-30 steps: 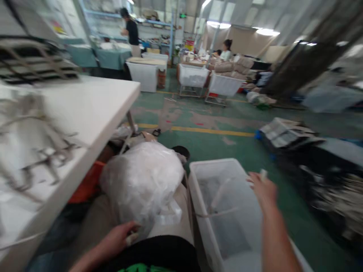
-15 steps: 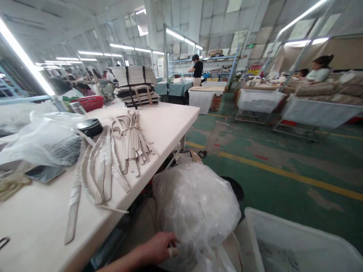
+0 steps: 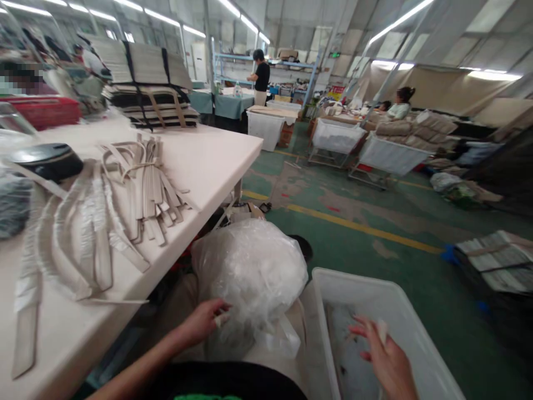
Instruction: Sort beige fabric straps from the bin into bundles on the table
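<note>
My left hand (image 3: 202, 322) is at the near side of a full clear plastic bag (image 3: 254, 266), its fingers loosely stretched and a pale wrap on one of them. Nothing shows in its grasp; whether the fingertips touch the plastic I cannot tell. My right hand (image 3: 385, 353) hovers over a white plastic bin (image 3: 400, 294), fingers apart and holding nothing, also with a pale wrap on a finger. Some small dark bits lie inside the bin. On the table (image 3: 216, 161) to the left are loose beige fabric strips (image 3: 100, 239) and a tied bundle of strips (image 3: 152, 189).
A strapped stack of fabric pieces (image 3: 145, 83), a round black object (image 3: 45, 158) and a red basket (image 3: 45, 116) sit on the table. A dark crate with bundled pieces (image 3: 495, 261) stands right on the green floor. Farther off are wheeled bins (image 3: 391, 153) and several people.
The view has swung right and come closer to the table. My right hand has appeared over the white bin. My left hand has shifted up slightly against the bag's near side.
</note>
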Motion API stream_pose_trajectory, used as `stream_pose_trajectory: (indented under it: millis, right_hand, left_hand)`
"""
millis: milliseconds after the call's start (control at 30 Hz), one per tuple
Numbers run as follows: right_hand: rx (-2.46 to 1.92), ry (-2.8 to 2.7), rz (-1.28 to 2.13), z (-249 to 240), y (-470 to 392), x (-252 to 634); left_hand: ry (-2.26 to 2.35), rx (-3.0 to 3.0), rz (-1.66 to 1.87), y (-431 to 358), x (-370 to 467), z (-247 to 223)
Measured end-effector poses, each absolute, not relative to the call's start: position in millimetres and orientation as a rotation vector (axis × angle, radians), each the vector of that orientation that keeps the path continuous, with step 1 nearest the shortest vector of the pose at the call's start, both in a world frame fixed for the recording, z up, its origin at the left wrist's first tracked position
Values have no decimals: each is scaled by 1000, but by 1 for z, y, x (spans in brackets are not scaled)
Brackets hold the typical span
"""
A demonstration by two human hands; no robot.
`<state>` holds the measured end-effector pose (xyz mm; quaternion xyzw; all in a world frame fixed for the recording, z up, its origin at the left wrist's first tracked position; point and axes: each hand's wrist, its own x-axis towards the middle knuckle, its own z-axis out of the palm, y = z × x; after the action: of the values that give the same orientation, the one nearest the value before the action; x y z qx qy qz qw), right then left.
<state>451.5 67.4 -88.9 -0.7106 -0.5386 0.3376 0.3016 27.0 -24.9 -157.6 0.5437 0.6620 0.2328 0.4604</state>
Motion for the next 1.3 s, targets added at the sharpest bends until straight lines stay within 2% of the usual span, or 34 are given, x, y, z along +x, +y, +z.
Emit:
stream_pose_trajectory:
  millis: [100, 200, 267, 333, 433, 567, 733, 1033, 1300]
  right_hand:
    - [-1703, -1353, 1330, -107, 59, 416]
    - [-1526, -1266, 1556, -120, 47, 365]
    - [-1453, -1219, 1677, -127, 35, 337]
    - [-1402, -1222, 1804, -136, 24, 320]
    - [-1396, -1243, 1893, -157, 10, 309]
    - [-1424, -1294, 1843, -175, -5, 311]
    - [-1433, -1247, 1794, -179, -8, 316]
    - [-1473, -1206, 1762, -180, -6, 311]
    - [-1517, -1088, 1711, -178, -5, 316]
  left_hand:
    - [1669, 1283, 871, 2, 1, -119]
    - [1723, 1260, 1148, 28, -27, -74]
    - [1705, 1172, 1242, 39, -38, -61]
    - [1697, 1118, 1162, 44, -38, -69]
    - [1648, 1155, 838, 37, -15, -111]
    - [1517, 1232, 495, 8, 39, -170]
    - [1447, 1285, 278, -8, 90, -207]
    - [1494, 1100, 170, 20, 124, -237]
    - [1567, 1409, 311, 5, 106, -206]
